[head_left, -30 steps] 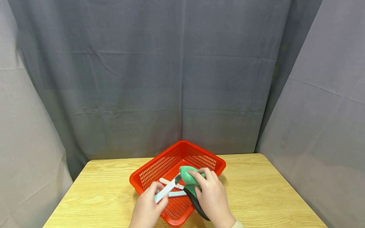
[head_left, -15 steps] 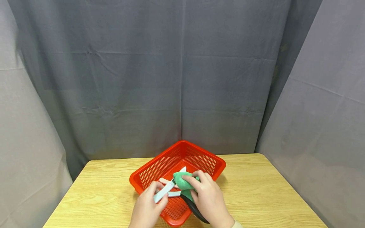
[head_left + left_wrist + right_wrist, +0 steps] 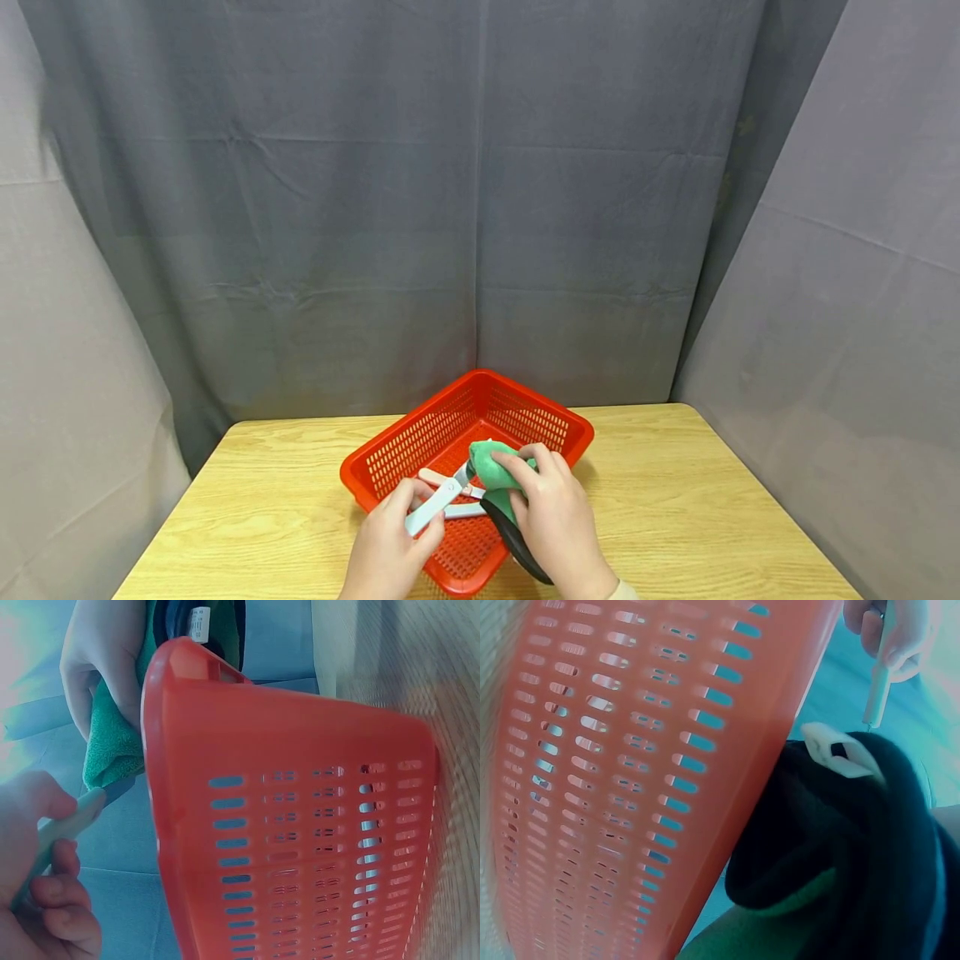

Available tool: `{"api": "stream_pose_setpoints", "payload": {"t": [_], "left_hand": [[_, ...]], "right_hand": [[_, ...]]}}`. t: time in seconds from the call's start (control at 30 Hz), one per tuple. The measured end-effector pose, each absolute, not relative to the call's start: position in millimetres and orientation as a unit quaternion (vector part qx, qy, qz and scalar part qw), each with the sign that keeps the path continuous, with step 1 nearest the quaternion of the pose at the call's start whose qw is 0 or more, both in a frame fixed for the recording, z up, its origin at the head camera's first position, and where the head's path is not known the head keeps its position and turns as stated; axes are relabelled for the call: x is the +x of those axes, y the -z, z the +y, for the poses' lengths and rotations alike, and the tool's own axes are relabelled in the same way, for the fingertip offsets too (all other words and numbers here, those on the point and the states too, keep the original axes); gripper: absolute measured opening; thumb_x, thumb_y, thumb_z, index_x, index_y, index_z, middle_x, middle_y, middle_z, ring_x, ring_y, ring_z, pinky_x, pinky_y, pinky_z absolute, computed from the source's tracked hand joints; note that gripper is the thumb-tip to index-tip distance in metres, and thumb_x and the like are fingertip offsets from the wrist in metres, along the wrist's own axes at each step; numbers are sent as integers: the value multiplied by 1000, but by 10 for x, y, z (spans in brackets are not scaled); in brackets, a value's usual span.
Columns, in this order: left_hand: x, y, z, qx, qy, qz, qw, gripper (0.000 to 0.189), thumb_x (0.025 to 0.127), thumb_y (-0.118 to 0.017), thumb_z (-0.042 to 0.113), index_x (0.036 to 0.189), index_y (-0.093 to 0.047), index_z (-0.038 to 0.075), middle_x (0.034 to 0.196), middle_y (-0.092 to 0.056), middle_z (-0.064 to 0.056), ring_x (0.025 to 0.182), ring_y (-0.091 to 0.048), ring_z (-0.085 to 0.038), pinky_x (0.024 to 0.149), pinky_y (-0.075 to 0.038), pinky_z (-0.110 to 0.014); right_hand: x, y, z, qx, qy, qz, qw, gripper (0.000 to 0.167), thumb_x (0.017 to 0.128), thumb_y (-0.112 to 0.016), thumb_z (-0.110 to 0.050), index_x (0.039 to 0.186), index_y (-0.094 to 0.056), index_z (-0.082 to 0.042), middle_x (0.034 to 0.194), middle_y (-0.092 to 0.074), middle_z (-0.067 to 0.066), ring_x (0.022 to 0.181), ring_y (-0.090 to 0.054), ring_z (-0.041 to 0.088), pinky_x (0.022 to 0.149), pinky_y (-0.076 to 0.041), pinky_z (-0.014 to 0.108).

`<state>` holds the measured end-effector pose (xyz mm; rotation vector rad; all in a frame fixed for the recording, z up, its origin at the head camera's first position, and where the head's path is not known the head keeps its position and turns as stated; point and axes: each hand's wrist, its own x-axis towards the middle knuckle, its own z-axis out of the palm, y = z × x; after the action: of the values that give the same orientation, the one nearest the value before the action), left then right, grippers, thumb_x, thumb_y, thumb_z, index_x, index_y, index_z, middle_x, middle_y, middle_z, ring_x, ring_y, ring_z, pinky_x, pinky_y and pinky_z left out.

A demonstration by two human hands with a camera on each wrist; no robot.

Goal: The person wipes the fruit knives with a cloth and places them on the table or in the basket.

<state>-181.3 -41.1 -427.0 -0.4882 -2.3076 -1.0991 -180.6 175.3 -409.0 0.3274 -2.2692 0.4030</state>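
Between thumb and fingers, my left hand (image 3: 392, 537) grips the pale blue-white handle of a folding knife (image 3: 435, 506). The blade points up and right, above a red basket (image 3: 367, 462). A green cloth with a black border (image 3: 491, 467) wraps the blade, hiding most of it; a short strip of metal shows beside the handle. My right hand (image 3: 558, 517) pinches the cloth around the blade, and its black edge hangs below. In the left wrist view, the folded cloth (image 3: 112, 746) meets the end of the knife (image 3: 71, 825). A white tag (image 3: 840, 750) shows on the cloth's border.
Inside the basket, under the hands, lie a pink-handled piece (image 3: 432, 477) and a white-handled one (image 3: 465, 510). The slotted basket stands on a wooden table (image 3: 675, 500). Grey curtains (image 3: 360, 208) hang behind and at both sides.
The right hand slid the cloth left and down the blade to the handle, then back up and right. A pale tip showed beyond the cloth midway. The left hand stays nearly still.
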Motion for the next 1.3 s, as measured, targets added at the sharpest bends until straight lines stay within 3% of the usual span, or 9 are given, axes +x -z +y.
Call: {"api": "stream_pose_setpoints", "payload": {"t": [0.43, 0.93, 1.3], "left_hand": [[-1817, 4294, -401, -187, 408, -848, 283, 33, 73, -83, 9, 93, -63, 23, 73, -51, 21, 63, -44, 6, 57, -39, -18], [-1804, 4242, -411, -166, 390, -871, 248, 28, 78, -81, 11, 93, -62, 24, 72, -52, 17, 60, -42, 3, 57, -38, -19], [-1830, 4283, -404, -179, 378, -870, 260, 28, 76, -84, 11, 92, -63, 22, 82, -51, 17, 71, -45, 0, 65, -42, -21]], "right_hand": [[-1836, 4103, 1785, 109, -152, -888, 420, 56, 67, -87, 1, 114, -77, -26, 101, -65, 0, 82, -60, 21, 63, -53, 34], [-1816, 4055, 1813, 69, -174, -886, 425, 57, 68, -87, 4, 117, -77, -23, 103, -64, 6, 82, -57, 22, 64, -52, 36], [-1808, 4046, 1802, 78, -173, -882, 432, 58, 68, -88, 4, 118, -76, -24, 103, -64, 5, 82, -57, 22, 64, -52, 36]]}}
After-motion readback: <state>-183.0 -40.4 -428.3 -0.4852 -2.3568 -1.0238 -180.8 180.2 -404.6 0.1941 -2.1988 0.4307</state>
